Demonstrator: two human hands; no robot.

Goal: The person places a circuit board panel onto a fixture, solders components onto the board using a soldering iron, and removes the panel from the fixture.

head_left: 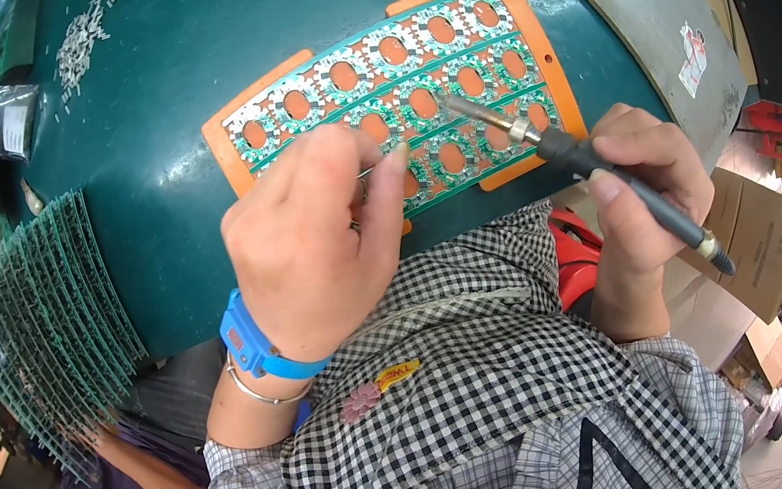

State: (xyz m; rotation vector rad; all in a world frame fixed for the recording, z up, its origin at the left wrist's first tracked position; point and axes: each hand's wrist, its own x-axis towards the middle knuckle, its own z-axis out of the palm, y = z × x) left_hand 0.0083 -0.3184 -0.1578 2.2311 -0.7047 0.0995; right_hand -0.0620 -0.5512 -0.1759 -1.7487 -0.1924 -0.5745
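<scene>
In the head view, a slim soldering iron with a dark handle and a silvery metal shaft (591, 164) lay along a slanting axis, its handle end low at the right and its tip pointing up and to the left, down onto a green panel of round circuit boards with orange centres (408, 90). The iron's shaft narrowed to a fine point that met the panel near its middle rows, and a pale collar marked the rear end of the handle. The panel sat in a flat orange plastic carrier frame (231, 157), its long side running from lower left to upper right across the dark green bench (157, 97). The right hand (649, 180) had its grip closed around the iron's handle, thumb laid along it, pen-fashion. The left hand (310, 246), with a blue wristband and a thin bangle, rested over the panel's near edge, its thumb and fingers pinched on a thin silvery wire (363, 173) just beside the boards. A fanned stack of green circuit panels (46, 306) stood well apart at the bench's left edge, and a grey board (638, 5) lay at the right.
</scene>
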